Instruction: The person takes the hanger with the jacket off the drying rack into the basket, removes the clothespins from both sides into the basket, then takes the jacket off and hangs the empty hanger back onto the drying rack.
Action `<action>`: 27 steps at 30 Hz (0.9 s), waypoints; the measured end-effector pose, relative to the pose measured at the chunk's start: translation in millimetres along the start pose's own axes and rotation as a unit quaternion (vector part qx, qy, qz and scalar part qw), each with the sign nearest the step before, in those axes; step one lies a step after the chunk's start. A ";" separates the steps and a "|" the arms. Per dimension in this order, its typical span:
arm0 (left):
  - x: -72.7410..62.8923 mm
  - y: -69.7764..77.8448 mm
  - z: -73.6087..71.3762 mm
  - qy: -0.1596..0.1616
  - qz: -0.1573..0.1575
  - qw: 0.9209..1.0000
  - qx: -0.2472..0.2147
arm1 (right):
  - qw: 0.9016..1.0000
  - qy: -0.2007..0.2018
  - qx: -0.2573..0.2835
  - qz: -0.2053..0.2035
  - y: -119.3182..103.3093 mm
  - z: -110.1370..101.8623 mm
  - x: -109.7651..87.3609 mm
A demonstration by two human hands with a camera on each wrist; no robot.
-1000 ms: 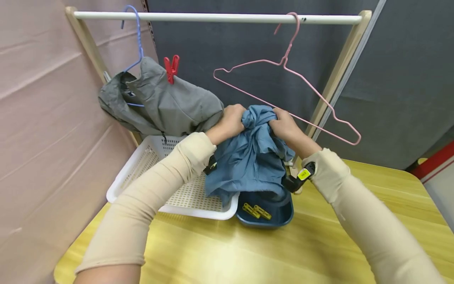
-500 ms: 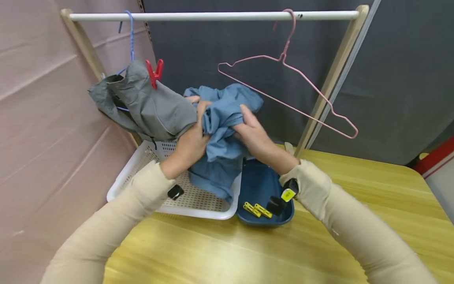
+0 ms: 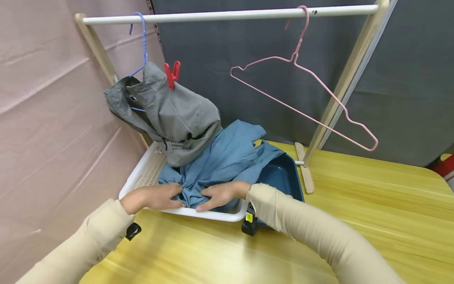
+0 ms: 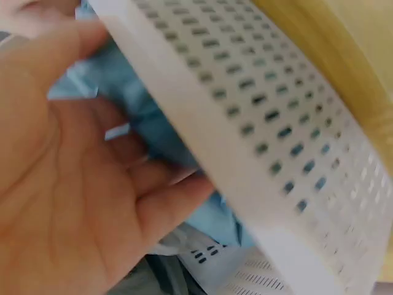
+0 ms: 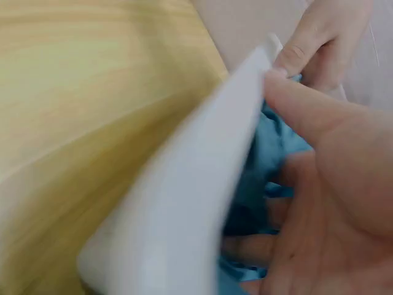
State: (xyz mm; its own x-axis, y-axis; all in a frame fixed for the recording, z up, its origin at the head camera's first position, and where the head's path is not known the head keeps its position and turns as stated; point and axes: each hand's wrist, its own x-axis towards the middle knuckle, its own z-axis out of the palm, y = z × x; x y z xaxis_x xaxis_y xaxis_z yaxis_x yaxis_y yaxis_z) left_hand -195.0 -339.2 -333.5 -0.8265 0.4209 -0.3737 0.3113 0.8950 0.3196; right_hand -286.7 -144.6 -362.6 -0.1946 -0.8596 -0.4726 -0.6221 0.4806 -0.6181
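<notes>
A blue garment (image 3: 227,152) lies bunched in the white perforated basket (image 3: 227,216) and spreads over the navy tray (image 3: 280,173) beside it. My left hand (image 3: 159,196) lies at the basket's front rim, fingers loosely bent against the cloth. In the left wrist view its palm shows bare and the fingertips are down beside the basket wall (image 4: 178,117). Just to the right, my right hand (image 3: 220,195) touches the same garment, its thumb straight along the rim. Blue folds (image 5: 270,141) lie against its spread fingers in the right wrist view.
A grey garment (image 3: 181,114) hangs from a blue hanger (image 3: 144,39) with a red clothespin (image 3: 172,75) on it, drooping into the basket. A pink hanger (image 3: 298,55) hangs from the white rail (image 3: 227,15). The wooden rack's foot (image 3: 305,169) stands right of the tray.
Both hands have come down from beneath the rail to the basket's front rim. The blue garment, earlier held up bunched between them, now lies over the basket and tray, covering the yellow clothespins.
</notes>
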 end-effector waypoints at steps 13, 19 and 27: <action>28.1 48.3 -35.7 0.013 -0.054 0.992 0.112 | 0.995 0.051 0.021 -0.085 11.1 -26.3 -54.3; 50.8 55.3 -46.7 0.097 0.034 0.992 0.072 | 0.979 0.153 0.060 -0.120 23.0 -51.1 -92.2; 93.1 21.7 -80.1 0.164 -0.021 0.986 -0.009 | 0.931 0.360 0.060 -0.008 53.2 -72.7 -88.1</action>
State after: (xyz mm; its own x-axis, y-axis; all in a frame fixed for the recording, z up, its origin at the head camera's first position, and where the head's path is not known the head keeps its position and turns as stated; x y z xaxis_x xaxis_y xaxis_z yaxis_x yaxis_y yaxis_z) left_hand -302.8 -292.4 -291.6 -0.9468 0.3100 -0.0866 0.2670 0.9067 0.3264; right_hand -357.7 -55.9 -308.2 -0.6710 -0.7394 0.0550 -0.5482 0.4448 -0.7082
